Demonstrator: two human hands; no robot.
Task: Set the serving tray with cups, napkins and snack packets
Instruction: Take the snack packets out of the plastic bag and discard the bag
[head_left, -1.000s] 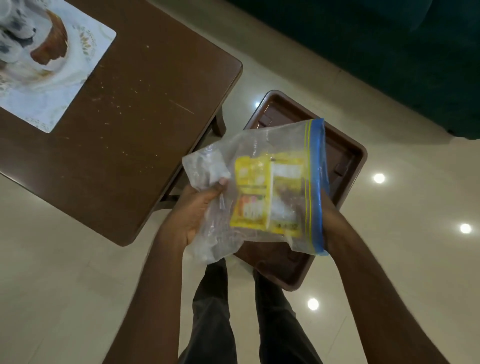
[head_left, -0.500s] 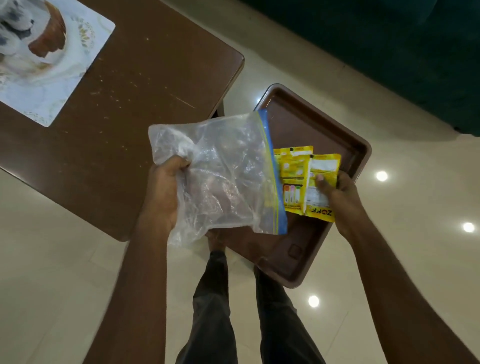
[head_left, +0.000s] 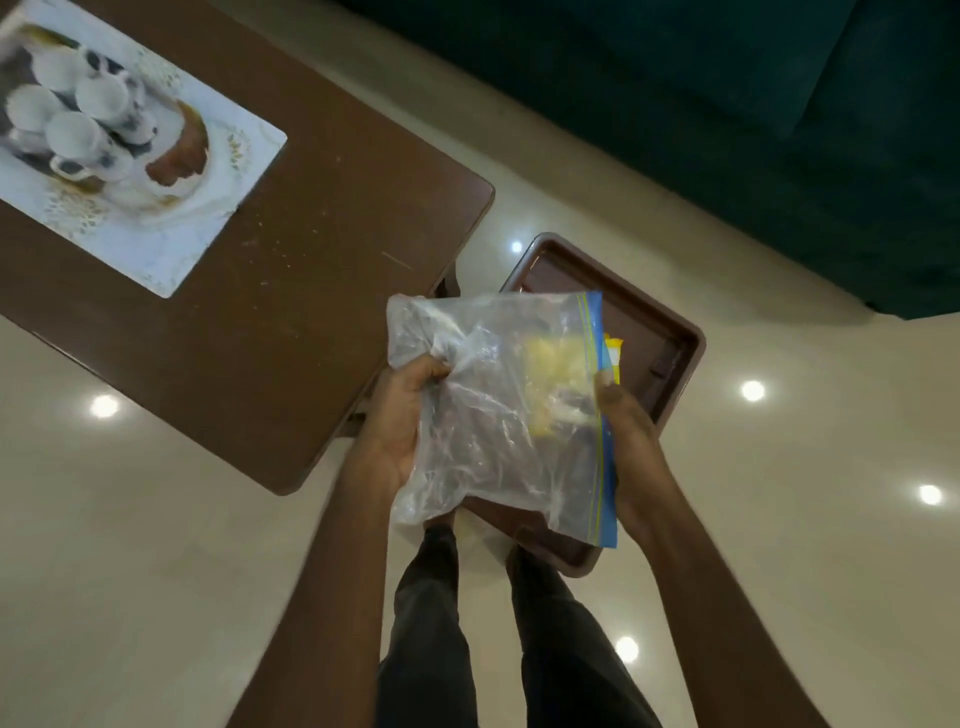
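My left hand (head_left: 400, 421) grips the left side of a clear zip bag (head_left: 483, 415) with a blue seal strip. Yellow snack packets (head_left: 553, 374) show through the bag's right part, and one corner sticks out past the seal. My right hand (head_left: 628, 441) pinches the packets at that edge, its thumb on top; the bag hides its fingers. Under both hands lies the brown serving tray (head_left: 670, 332), its visible part bare. Several white cups (head_left: 72, 124) stand on a round tray at the table's far left.
A dark brown table (head_left: 291, 312) fills the left, with a white placemat (head_left: 171, 244) under the cup tray. A dark green sofa (head_left: 727, 130) runs along the top right. My legs (head_left: 431, 623) stand on the glossy cream floor below the serving tray.
The packets, held out to the right of the bag half a second ago, now sit behind its right part. Both hands have come closer together. The view has shifted, bringing the cups into sight.
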